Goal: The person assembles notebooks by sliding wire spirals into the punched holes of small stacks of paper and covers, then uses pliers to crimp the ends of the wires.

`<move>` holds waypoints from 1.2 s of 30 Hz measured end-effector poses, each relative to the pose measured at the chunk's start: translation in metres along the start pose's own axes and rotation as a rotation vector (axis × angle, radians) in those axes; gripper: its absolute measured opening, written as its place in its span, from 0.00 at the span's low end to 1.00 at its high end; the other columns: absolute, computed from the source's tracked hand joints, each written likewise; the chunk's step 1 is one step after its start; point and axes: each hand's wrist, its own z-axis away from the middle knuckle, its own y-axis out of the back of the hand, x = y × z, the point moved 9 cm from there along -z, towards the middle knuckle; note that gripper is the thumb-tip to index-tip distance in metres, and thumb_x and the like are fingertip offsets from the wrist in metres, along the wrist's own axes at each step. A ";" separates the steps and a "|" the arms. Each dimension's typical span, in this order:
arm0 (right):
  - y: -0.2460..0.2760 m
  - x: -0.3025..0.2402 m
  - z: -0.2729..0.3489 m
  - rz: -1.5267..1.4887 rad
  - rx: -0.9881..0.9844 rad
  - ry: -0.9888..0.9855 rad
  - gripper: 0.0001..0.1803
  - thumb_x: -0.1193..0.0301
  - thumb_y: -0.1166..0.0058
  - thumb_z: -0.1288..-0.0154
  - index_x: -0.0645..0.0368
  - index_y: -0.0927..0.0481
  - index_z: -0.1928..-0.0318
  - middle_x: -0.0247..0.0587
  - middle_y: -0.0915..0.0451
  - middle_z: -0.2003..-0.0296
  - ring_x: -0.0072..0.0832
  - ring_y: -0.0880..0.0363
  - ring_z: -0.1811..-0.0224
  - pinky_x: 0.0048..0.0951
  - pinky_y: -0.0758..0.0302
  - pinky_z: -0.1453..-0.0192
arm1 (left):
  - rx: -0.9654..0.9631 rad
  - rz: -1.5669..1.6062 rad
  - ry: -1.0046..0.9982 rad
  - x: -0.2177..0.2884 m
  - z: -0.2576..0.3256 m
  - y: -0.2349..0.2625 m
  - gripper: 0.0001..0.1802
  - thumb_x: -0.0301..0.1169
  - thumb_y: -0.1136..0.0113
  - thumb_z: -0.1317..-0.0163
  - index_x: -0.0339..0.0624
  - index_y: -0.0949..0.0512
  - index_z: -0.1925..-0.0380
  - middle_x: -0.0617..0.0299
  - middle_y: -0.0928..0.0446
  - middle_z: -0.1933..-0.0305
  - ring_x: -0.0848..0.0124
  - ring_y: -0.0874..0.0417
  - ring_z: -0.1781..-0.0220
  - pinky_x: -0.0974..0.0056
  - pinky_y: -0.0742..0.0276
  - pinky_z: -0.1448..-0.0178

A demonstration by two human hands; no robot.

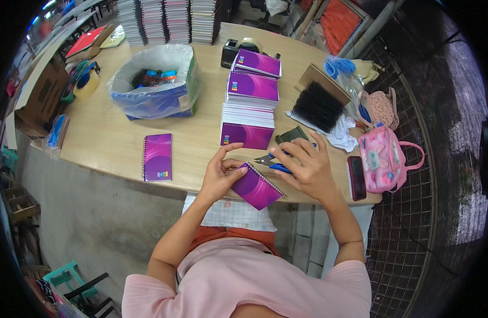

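A small purple spiral-bound notebook (pixel 257 190) is tilted at the table's near edge, gripped at its upper left corner by my left hand (pixel 221 172). Its wire coil runs down the upper right side, and a loose wire end sticks out at the lower right. My right hand (pixel 312 168) is closed around blue-handled wire cutters (pixel 264 160), whose jaws point left just above the coil. Beyond my hands a row of similar purple notebooks (pixel 247 136) is stacked in bundles. Another purple spiral notebook (pixel 158 157) lies flat to the left.
A plastic-lined blue box (pixel 154 103) stands at the left, with tall notebook stacks (pixel 164 24) behind. Black wire coils (pixel 318 106) lie at right, near a dark green object (pixel 292 135). A phone (pixel 356 177) and pink bag (pixel 384 159) sit at the right edge. A tape dispenser (pixel 229 53) stands behind.
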 end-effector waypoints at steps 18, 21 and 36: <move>-0.049 0.022 0.018 -0.540 -0.209 -0.407 0.22 0.58 0.34 0.37 0.58 0.16 0.47 0.46 0.18 0.55 0.38 0.19 0.54 0.38 0.20 0.52 | 0.213 -0.164 -0.098 0.029 0.016 0.003 0.31 0.16 0.35 0.38 0.39 0.33 0.36 0.55 0.14 0.60 0.74 0.14 0.56 0.71 0.20 0.50; -0.031 0.039 0.038 -0.638 0.117 -0.517 0.25 0.57 0.35 0.34 0.60 0.20 0.44 0.44 0.18 0.54 0.35 0.18 0.54 0.36 0.20 0.51 | 0.303 -0.226 -0.211 0.057 0.035 0.004 0.26 0.16 0.37 0.38 0.38 0.30 0.39 0.55 0.14 0.58 0.73 0.14 0.55 0.70 0.19 0.49; -0.089 -0.029 0.073 -1.090 0.049 -0.915 0.25 0.78 0.35 0.40 0.63 0.30 0.43 0.41 0.18 0.60 0.23 0.20 0.58 0.29 0.22 0.52 | -0.022 -0.975 -0.672 0.097 0.044 -0.064 0.24 0.23 0.29 0.43 0.44 0.26 0.47 0.45 0.22 0.46 0.54 0.20 0.40 0.51 0.27 0.35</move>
